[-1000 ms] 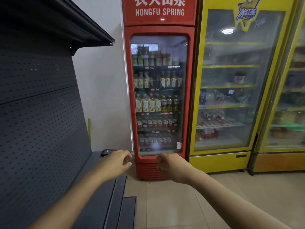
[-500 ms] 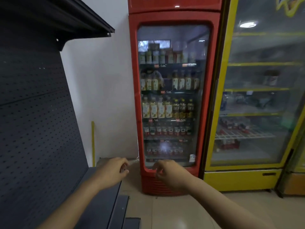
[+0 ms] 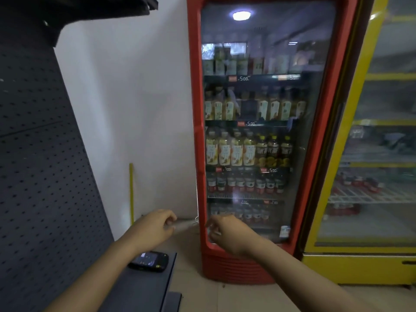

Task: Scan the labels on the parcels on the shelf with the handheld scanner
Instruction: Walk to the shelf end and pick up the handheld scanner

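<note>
A black handheld scanner (image 3: 149,261) with a lit screen lies on the far end of the dark shelf (image 3: 144,289) at lower left. My left hand (image 3: 155,228) hovers just above and beyond it, fingers loosely curled, holding nothing. My right hand (image 3: 225,233) is held out in front of the red fridge's base, fingers loosely bent and empty. No parcels are in view.
A dark perforated back panel (image 3: 45,176) rises at left under an overhanging top shelf (image 3: 101,10). A red drinks fridge (image 3: 258,131) stands ahead and a yellow fridge (image 3: 371,154) to its right. A yellow stick (image 3: 131,192) leans on the white wall. The floor is tiled.
I have moved closer to the fridges and the view tilted down. The scanner, earlier hidden behind my left hand, now shows beneath my left wrist. Both hands stay extended and empty.
</note>
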